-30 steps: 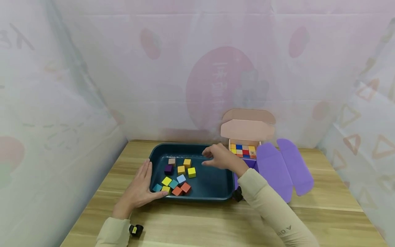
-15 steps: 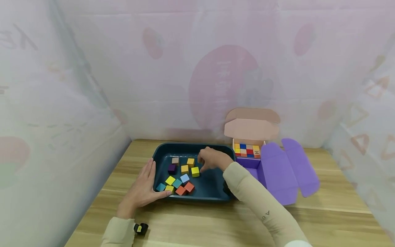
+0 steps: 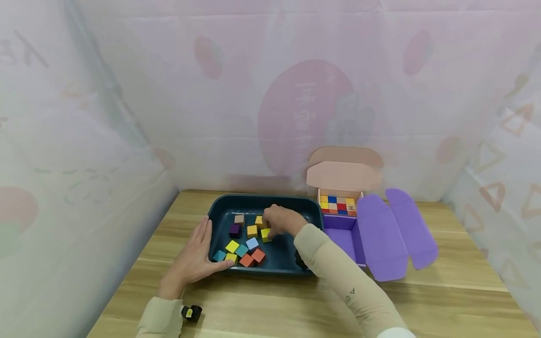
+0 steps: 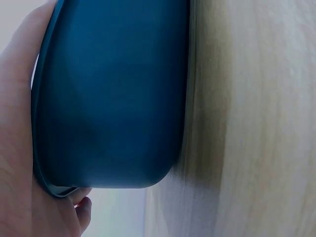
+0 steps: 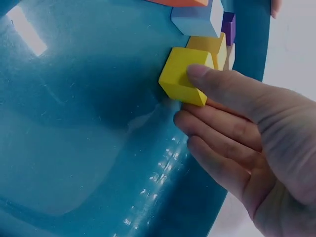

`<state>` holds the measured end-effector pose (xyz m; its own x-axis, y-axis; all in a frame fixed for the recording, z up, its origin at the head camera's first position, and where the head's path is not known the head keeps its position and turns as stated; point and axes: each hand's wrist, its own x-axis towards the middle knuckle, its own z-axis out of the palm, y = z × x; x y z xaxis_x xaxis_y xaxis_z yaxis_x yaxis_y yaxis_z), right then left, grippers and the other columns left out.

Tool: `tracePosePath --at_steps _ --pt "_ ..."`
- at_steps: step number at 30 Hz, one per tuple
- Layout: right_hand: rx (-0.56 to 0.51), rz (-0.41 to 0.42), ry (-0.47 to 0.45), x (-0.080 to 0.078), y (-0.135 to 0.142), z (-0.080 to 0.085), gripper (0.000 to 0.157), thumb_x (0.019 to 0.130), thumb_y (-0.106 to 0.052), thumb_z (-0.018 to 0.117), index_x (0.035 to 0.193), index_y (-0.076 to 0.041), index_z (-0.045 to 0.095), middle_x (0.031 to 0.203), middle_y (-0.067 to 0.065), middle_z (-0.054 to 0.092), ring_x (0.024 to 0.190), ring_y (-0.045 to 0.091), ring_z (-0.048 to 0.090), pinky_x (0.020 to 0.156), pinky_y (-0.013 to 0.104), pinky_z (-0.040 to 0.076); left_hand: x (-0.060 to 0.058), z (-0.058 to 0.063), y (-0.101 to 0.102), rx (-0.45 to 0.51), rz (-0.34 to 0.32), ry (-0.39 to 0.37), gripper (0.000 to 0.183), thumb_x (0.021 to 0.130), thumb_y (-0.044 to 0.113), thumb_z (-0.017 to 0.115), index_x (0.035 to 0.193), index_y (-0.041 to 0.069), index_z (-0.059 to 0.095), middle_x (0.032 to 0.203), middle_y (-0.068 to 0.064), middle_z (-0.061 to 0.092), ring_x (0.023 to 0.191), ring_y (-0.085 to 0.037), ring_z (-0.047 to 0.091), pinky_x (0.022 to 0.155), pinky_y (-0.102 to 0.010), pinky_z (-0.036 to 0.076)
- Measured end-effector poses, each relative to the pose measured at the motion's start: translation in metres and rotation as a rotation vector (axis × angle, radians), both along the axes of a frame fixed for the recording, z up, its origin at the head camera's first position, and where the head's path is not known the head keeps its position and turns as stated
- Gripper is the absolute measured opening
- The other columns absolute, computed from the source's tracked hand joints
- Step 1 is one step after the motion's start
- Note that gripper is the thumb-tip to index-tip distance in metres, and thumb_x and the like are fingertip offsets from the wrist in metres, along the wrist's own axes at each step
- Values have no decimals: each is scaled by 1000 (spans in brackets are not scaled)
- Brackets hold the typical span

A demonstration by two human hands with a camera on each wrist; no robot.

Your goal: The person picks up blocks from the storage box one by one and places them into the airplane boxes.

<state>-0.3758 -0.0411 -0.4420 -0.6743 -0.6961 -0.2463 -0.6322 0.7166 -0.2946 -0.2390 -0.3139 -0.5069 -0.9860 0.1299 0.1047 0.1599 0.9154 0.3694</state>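
In the head view, a dark teal tray point(image 3: 279, 256) holds several coloured wooden cubes, grouped toward its left half. Along the tray's left rim lies my left hand point(image 3: 190, 258), fingers straight and thumb stretched over the front corner; the left wrist view has it against the rim point(image 4: 37, 148). My right hand point(image 3: 284, 220) reaches down into the tray. Its thumb and fingers pinch a bright yellow cube point(image 5: 180, 71), thumb on one face and the fingers behind. Just beyond sit an orange-yellow cube point(image 5: 207, 46), a light blue cube point(image 5: 197, 19) and a purple cube point(image 5: 229, 27).
Right of the tray, an open box point(image 3: 344, 234) with purple lining has a purple flap point(image 3: 384, 239) spread over the wooden table point(image 3: 262, 305). Behind it stands a box of packed coloured cubes point(image 3: 338, 205) with a raised tan lid point(image 3: 344, 174). Patterned cloth walls surround the table.
My right hand has moved left and down from the tray's right side to the yellow cube, and its thumb and fingers have closed in. My left hand stays on the rim.
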Motion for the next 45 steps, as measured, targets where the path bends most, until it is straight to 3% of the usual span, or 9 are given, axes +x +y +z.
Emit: tracePosePath --at_steps 5,10,18,24,30,37,40,43,45 --pt "-4 -7 5 -2 5 7 20 92 -21 85 111 -16 81 111 1 75 88 15 65 90 32 63 -1 1 1 4 -8 -10 135 80 80 71 167 -4 11 178 -22 3 164 -45 11 128 -68 22" --pt "-25 -14 14 -7 24 32 20 93 -23 83 111 -15 82 115 3 76 98 17 64 92 34 63 -4 2 1 -7 -12 2 135 79 79 72 167 -5 12 178 -22 4 164 -45 11 128 -68 23" --pt "-104 -45 36 -11 79 82 19 92 -20 84 108 -9 82 106 5 80 93 18 71 90 34 64 -5 6 0 -9 -10 -4 136 79 79 73 167 -5 12 178 -22 3 164 -46 11 128 -69 22" --pt "-172 -75 91 -14 125 101 14 89 -17 86 100 -9 82 97 3 79 87 17 69 87 35 64 -6 8 -5 -9 -19 -2 136 80 78 73 167 -6 11 178 -24 3 164 -47 10 128 -70 21" --pt "-134 -185 61 -14 157 97 16 89 -16 85 103 -7 82 100 6 80 92 20 70 90 40 63 -5 5 -7 -15 -19 -6 136 80 78 72 167 -6 10 178 -23 2 164 -46 10 128 -69 21" --pt "-56 -327 -9 -11 176 73 20 87 -19 88 102 -7 82 99 6 80 91 21 71 88 41 63 -3 3 -6 -13 -24 -13 136 80 78 72 167 -6 10 178 -24 2 164 -46 10 128 -69 22" --pt "-39 -336 -19 -13 176 60 20 86 -20 88 101 -7 83 98 6 80 92 22 69 90 43 62 -2 5 -5 -5 -21 -9 136 80 77 73 167 -6 10 178 -24 3 164 -47 9 128 -70 21" --pt "4 -315 5 -15 172 50 15 86 -22 88 95 -10 84 93 2 79 96 22 64 104 51 52 -2 7 -5 0 -18 -7 135 80 77 73 167 -6 10 178 -24 2 164 -47 10 128 -70 21" --pt "28 -301 9 -17 169 45 12 86 -22 88 90 -12 83 90 0 77 93 21 61 101 50 50 -3 8 -4 0 -18 -6 135 80 77 73 167 -6 10 178 -24 3 164 -47 10 128 -70 21"
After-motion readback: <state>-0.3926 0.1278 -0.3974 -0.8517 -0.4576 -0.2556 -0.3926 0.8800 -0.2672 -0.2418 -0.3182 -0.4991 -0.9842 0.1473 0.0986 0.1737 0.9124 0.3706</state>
